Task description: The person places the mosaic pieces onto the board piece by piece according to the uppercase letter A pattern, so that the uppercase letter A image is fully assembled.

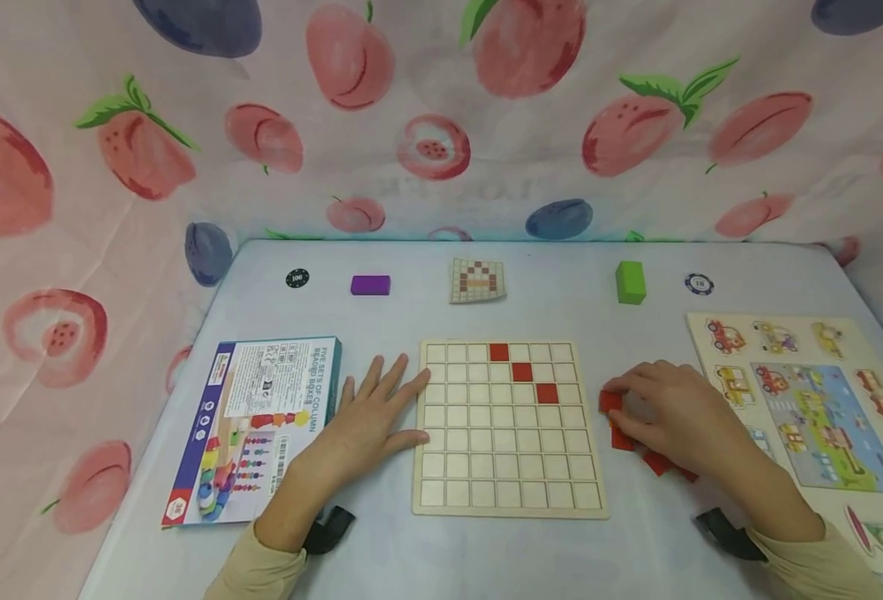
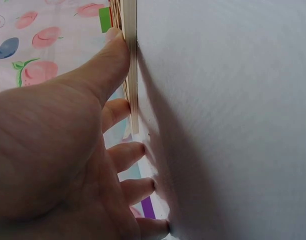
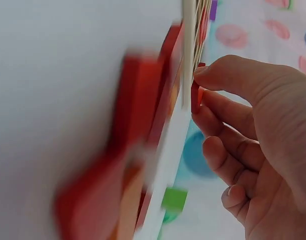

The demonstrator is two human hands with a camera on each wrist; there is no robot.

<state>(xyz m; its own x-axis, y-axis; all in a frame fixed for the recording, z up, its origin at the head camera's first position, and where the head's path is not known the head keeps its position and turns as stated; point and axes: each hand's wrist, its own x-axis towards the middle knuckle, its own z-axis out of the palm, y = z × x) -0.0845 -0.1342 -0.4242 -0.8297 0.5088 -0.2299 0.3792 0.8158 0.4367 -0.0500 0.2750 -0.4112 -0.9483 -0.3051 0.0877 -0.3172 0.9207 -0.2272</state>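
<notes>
A square wooden grid board (image 1: 481,440) lies in the middle of the head view. Three red tiles (image 1: 522,372) sit in its upper cells, stepping down diagonally to the right. With fingers spread, my left hand (image 1: 359,425) rests at the board's left edge, index fingertip and thumb touching it. Just right of the board, my right hand (image 1: 670,417) pinches a red tile (image 3: 195,97) between thumb and index finger. Several loose red tiles (image 1: 656,462) lie under and beside that hand, partly hidden by it; they look large and blurred in the right wrist view.
A beaded-toy box (image 1: 254,433) lies at left, a picture puzzle board (image 1: 809,333) at right. Along the back are a black chip (image 1: 297,278), a purple block (image 1: 370,285), a pattern card (image 1: 477,281), a green block (image 1: 631,282) and a blue-white chip (image 1: 700,284).
</notes>
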